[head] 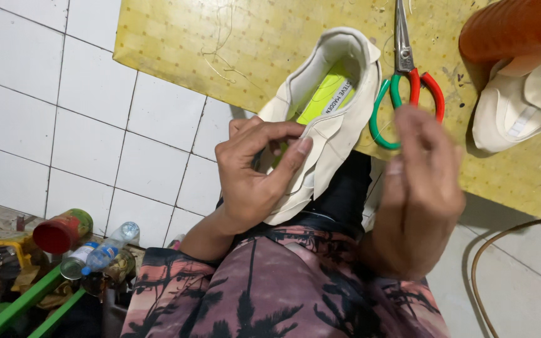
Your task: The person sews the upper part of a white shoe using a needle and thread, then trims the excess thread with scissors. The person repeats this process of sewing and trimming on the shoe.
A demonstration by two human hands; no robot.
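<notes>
my hands on the cream shoe

my left hand has its fingers closed on the cream shoe at the yellow surface edge; my right hand hovers beside it, fingers loosely curled, empty, near the scissors.

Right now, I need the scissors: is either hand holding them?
No, the scissors lie on the yellow table; the left hand grips the shoe.

A single camera worn on the head looks steeply down from close above the hands, the left hand and the right hand, which fill the middle of the frame. Beyond the hands lies the yellow table; beneath them is the lap, and to their left the white tiled floor.
</notes>
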